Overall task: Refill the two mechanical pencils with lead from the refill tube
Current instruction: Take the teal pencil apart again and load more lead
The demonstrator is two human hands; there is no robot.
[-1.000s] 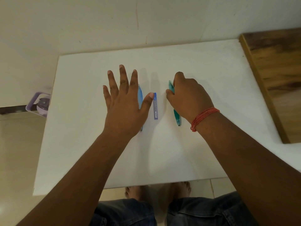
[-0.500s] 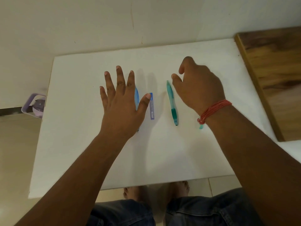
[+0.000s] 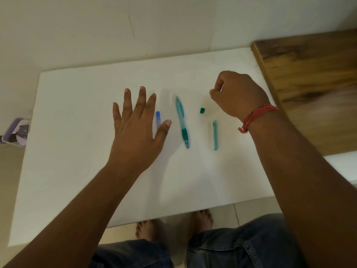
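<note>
My left hand [image 3: 135, 130] lies flat on the white table [image 3: 77, 151] with its fingers spread and holds nothing. The blue refill tube [image 3: 158, 118] shows between its forefinger and thumb. One pencil is hidden under this hand. The teal mechanical pencil [image 3: 182, 121] lies lengthwise just right of the thumb, tip toward me. A small dark teal cap [image 3: 202, 110] and a long teal cap piece [image 3: 215, 135] lie loose further right. My right hand [image 3: 237, 95] hovers beyond them with fingers curled and thumb against forefinger. I cannot see anything pinched there.
A wooden surface [image 3: 313, 78] adjoins the table at the right. A lilac container [image 3: 17, 132] sits below the table's left edge. A wall runs along the far side. My knees and bare feet show under the near edge.
My right hand left the teal pencil and moved right and away from me. The small dark cap and the long teal piece now lie uncovered. My left hand stayed flat.
</note>
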